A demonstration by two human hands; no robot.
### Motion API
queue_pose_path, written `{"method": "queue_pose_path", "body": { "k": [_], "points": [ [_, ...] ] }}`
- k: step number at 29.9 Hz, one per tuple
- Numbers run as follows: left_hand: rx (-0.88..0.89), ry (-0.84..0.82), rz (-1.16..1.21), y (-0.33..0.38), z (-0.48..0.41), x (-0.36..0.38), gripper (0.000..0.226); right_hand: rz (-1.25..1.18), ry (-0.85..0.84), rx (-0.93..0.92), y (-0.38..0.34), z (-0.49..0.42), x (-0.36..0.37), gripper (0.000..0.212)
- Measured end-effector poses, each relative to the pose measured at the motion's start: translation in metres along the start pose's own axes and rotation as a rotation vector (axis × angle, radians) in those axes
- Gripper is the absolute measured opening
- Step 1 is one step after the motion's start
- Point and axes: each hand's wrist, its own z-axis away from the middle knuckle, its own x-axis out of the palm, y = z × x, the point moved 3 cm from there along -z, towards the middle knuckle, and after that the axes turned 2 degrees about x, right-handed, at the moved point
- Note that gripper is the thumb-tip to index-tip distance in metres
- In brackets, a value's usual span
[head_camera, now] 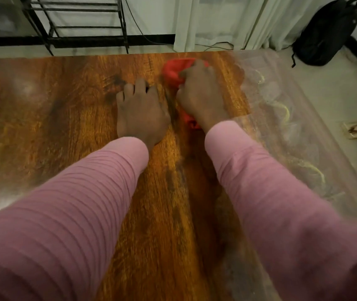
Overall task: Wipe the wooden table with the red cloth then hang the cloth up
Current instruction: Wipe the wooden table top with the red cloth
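Note:
The wooden table (69, 118) fills most of the view, brown with dark grain. A red cloth (173, 72) lies bunched near the table's far edge, right of centre. My right hand (201, 94) lies on top of the cloth with fingers curled round it; red shows beyond the fingers and below the wrist. My left hand (140, 114) rests on the bare wood just left of the cloth, fingers bent at the tips, holding nothing. Both arms wear pink sleeves. The picture is blurred around the right hand.
A clear plastic sheet (281, 109) covers the table's right side and hangs over its edge. Beyond the far edge stand a black metal rack (82, 22) and pale curtains (227, 20). A black backpack (329, 33) sits on the floor at the right.

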Motion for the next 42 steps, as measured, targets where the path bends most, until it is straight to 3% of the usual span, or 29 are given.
{"method": "queue_pose_path", "body": {
  "k": [2, 4, 8, 10, 12, 16, 19, 23, 26, 29, 32, 34, 36, 39, 42],
  "points": [
    [0.010, -0.001, 0.009, -0.001, 0.001, -0.001, 0.035, -0.024, -0.018, -0.115, -0.008, 0.016, 0.002, 0.031],
    [0.017, 0.001, 0.021, -0.003, 0.002, -0.001, 0.037, 0.007, -0.040, -0.111, 0.013, 0.019, -0.007, 0.030],
    [0.019, 0.014, 0.013, -0.003, 0.003, -0.002, 0.037, 0.039, 0.091, 0.279, 0.089, 0.011, -0.044, 0.029],
    [0.010, 0.022, 0.006, 0.000, 0.001, -0.003, 0.035, 0.087, 0.122, 0.338, 0.094, 0.011, -0.050, 0.031],
    [-0.001, 0.018, 0.007, 0.002, 0.001, -0.003, 0.034, 0.087, 0.096, 0.276, 0.073, 0.017, -0.044, 0.031],
    [-0.002, 0.015, -0.016, 0.003, 0.003, -0.005, 0.035, 0.046, 0.006, -0.024, 0.014, 0.052, -0.015, 0.030],
    [0.016, 0.012, -0.028, 0.005, 0.007, -0.009, 0.035, 0.054, -0.039, -0.111, 0.022, 0.067, -0.020, 0.032],
    [0.056, 0.024, -0.030, 0.007, 0.023, -0.011, 0.033, 0.074, 0.081, 0.256, 0.083, 0.059, -0.050, 0.028],
    [0.047, 0.003, -0.005, 0.014, 0.043, -0.013, 0.030, 0.110, 0.138, 0.335, 0.075, 0.066, -0.051, 0.033],
    [0.048, -0.036, 0.015, 0.025, 0.063, -0.019, 0.037, 0.137, 0.088, 0.191, 0.046, 0.085, -0.041, 0.034],
    [0.047, -0.060, 0.052, 0.031, 0.079, -0.029, 0.062, 0.112, -0.019, -0.060, 0.030, 0.111, -0.035, 0.035],
    [0.040, -0.063, 0.061, 0.031, 0.088, -0.031, 0.060, 0.087, -0.080, -0.167, 0.037, 0.123, -0.041, 0.035],
    [0.034, -0.070, 0.041, 0.028, 0.096, -0.030, 0.043, 0.102, -0.069, -0.069, 0.060, 0.125, -0.052, 0.034],
    [0.041, -0.070, 0.056, 0.027, 0.111, -0.029, 0.034, 0.089, 0.103, 0.343, 0.095, 0.124, -0.072, 0.034],
    [0.042, -0.066, 0.082, 0.026, 0.119, -0.032, 0.036, 0.099, 0.115, 0.404, 0.081, 0.129, -0.071, 0.034]
  ]
}}
